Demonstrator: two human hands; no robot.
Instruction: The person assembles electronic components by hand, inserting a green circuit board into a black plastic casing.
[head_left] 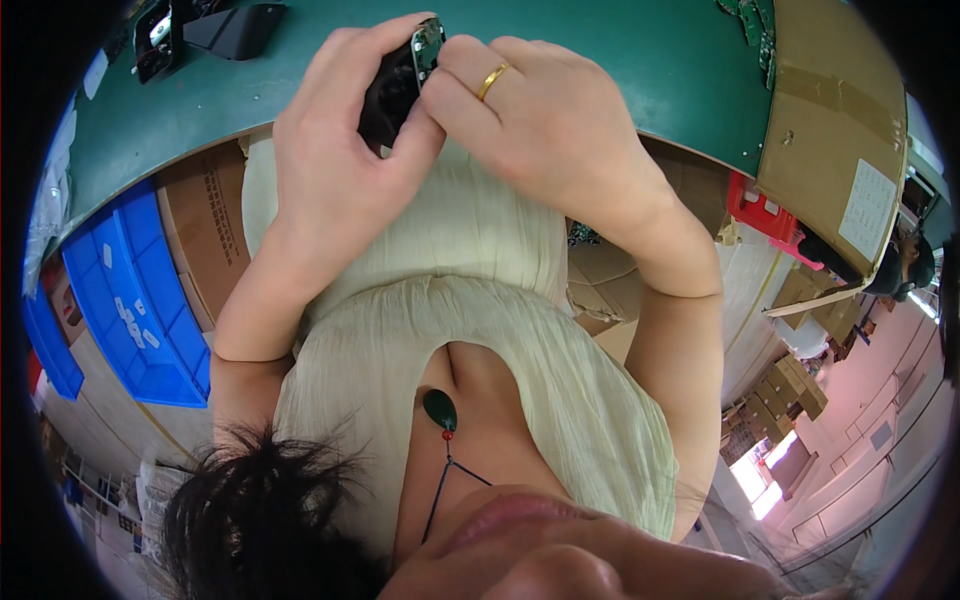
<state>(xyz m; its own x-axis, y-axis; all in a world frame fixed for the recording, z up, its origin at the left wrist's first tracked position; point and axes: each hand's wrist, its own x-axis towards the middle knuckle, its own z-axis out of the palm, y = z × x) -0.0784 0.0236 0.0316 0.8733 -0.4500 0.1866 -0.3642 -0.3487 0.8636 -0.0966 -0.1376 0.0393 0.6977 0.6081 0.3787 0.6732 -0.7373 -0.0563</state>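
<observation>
My left hand (335, 140) is wrapped round a black plastic housing (392, 98), held just above the near edge of the green table. A small green circuit board (427, 45) stands along the housing's right side, tilted up. My right hand (545, 110), with a gold ring on one finger, is closed against the board's right edge. Its fingertips are curled in and partly hidden, so how they grip the board does not show fully. The thumb of my left hand and the right fingers nearly meet at the lower end of the housing.
Black plastic parts (235, 32) lie at the table's far left. Circuit boards (750, 25) lie at the far right beside a large cardboard box (835, 100). Below the table edge are a blue bin (140, 300) at left and a red crate (765, 215) at right.
</observation>
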